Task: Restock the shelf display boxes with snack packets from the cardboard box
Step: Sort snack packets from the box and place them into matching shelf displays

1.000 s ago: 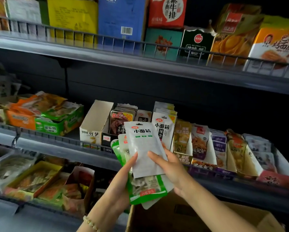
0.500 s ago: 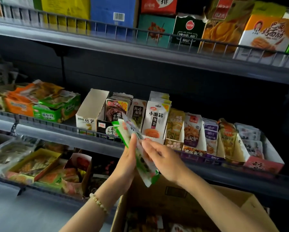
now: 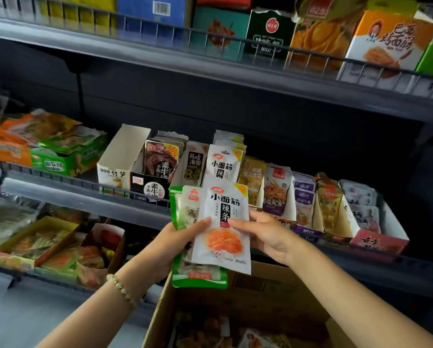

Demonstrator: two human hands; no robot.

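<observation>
Closest to us, the cardboard box (image 3: 273,285) sits open at the bottom, and we can make out more packets down inside it, so there's plenty left to unload. Just above its far rim, our left hand (image 3: 175,243) grips a small fan of snack packets, with a green packet (image 3: 197,276) at the back and a white packet (image 3: 223,222) on top, thumb pressed on its front. Our right hand (image 3: 268,237) pinches that white packet's right edge, probably ready to peel it off the stack.

Past the hands, display boxes stand in a row along the front edge of the middle shelf (image 3: 72,197). The matching white packets (image 3: 223,164) are right behind our hands and that box looks fairly full, while the white display box (image 3: 125,149) toward the left looks empty from here. So we'd call it mid-job, since nothing in hand is shelved yet. Farther up, the top shelf (image 3: 135,54) is packed with cartons.
</observation>
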